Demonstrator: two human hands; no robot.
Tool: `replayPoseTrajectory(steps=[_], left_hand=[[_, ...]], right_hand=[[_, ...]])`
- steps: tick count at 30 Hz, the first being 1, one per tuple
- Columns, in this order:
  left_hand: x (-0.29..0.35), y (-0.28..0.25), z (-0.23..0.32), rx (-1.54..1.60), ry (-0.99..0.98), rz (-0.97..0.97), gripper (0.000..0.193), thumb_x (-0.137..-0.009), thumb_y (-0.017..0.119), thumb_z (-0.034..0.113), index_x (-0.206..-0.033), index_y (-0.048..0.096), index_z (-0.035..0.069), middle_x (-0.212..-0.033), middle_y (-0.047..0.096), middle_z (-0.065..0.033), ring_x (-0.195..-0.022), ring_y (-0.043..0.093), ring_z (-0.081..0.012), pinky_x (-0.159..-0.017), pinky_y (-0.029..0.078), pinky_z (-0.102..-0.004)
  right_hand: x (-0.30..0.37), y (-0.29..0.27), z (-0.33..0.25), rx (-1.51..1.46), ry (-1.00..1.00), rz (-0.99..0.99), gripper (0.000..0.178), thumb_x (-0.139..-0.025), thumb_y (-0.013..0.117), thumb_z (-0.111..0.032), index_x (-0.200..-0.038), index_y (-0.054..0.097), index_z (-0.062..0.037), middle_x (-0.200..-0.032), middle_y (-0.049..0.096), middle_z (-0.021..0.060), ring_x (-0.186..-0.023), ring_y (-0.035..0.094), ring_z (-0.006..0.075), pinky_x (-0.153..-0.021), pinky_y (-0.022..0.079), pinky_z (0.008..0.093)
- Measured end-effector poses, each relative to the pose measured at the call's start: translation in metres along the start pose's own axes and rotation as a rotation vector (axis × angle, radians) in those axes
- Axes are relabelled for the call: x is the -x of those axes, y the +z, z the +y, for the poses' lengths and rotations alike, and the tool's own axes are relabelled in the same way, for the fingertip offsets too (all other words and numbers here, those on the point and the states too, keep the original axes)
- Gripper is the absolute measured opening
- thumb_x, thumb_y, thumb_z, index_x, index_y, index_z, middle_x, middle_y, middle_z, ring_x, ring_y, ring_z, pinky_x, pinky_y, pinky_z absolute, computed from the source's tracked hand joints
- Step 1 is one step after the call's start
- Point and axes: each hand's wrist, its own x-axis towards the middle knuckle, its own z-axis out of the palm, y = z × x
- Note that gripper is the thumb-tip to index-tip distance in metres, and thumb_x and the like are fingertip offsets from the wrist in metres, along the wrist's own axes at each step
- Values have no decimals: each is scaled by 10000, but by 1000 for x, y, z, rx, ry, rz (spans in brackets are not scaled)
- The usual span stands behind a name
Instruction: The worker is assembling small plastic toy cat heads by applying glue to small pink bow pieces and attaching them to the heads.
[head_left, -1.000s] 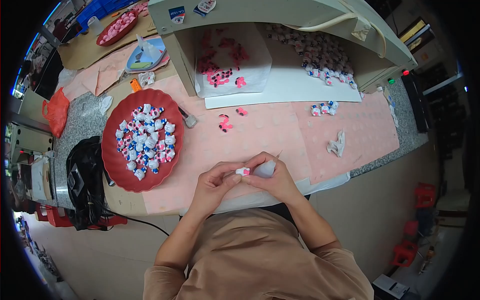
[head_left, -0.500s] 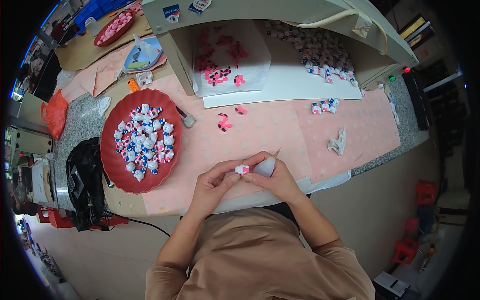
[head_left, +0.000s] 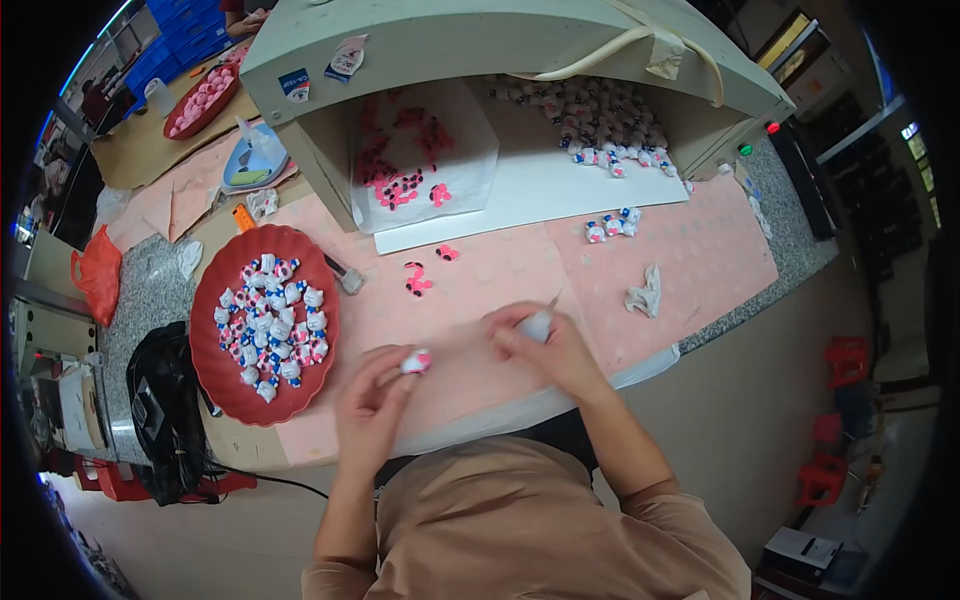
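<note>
Between thumb and fingertips, my left hand [head_left: 372,400] pinches a small white and pink figurine [head_left: 415,362]. My right hand [head_left: 545,345] is closed around a whitish squeeze bottle [head_left: 538,325] with a thin pointed tip, its fingers slightly smeared by motion. Left of my left hand stands a red scalloped bowl [head_left: 212,385] with many white, pink and blue figurines [head_left: 265,330]. Ahead of my hands, a few pink and black pieces [head_left: 416,280] lie on the pink sheet [head_left: 480,350].
A grey-green box-like booth [head_left: 420,50] shelters a white board [head_left: 520,205] bearing more figurines and pink pieces. Figurines [head_left: 612,227] and a crumpled tissue [head_left: 645,292] lie at right. A black bag [head_left: 155,400] hangs at the left edge; a brush [head_left: 348,279] touches the bowl.
My hands, together around the figurine before, have come apart. The left has carried the figurine left and down towards the bowl; the right keeps the bottle. The whole view has shifted slightly.
</note>
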Motion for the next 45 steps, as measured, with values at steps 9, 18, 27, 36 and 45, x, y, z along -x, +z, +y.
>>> replayPoseTrajectory(steps=[9, 18, 27, 36, 45], left_hand=[[-37, -38, 44, -976, 396, 372, 445, -845, 637, 23, -1280, 547, 24, -1218, 564, -141, -1178, 492, -318, -1016, 373, -409], [-142, 160, -54, -539, 547, -372, 527, -820, 582, -8, -1338, 483, 13, -1383, 471, -207, -1211, 470, -377, -1028, 392, -432], [-127, 132, -42, -447, 365, -246, 390, -865, 629, 76, -1241, 562, 0, -1040, 583, -156, -903, 606, -286, -820, 515, -352], [-47, 29, -26, 514, -364, -133, 267, -916, 662, 173, -1122, 553, 41, -986, 632, -51, -831, 619, -119, -671, 513, -258], [-22, 9, 1, 710, -589, -72, 437, -957, 584, 136, -1373, 472, 64, -1096, 621, -54, -971, 640, -176, -845, 561, -323]], right_hand=[[-65, -178, -17, 433, -268, 871, 274, -870, 622, -111, -1122, 658, -9, -940, 671, 75, -811, 582, 122, -729, 472, 274], [-76, -134, 4, 578, -306, 636, 303, -871, 636, -97, -1147, 641, 27, -1019, 677, 91, -896, 607, 131, -805, 478, 251], [-53, -82, -4, 331, -220, 477, 289, -886, 629, -108, -1136, 639, 38, -1019, 673, 95, -927, 610, 121, -797, 490, 253], [-9, -11, 2, 414, -326, 368, 285, -897, 674, -175, -1108, 545, -33, -866, 642, 54, -793, 621, 163, -712, 491, 279], [7, 16, 25, 447, -298, 36, 195, -925, 627, -139, -1035, 501, -38, -932, 611, 38, -837, 555, 72, -683, 461, 210]])
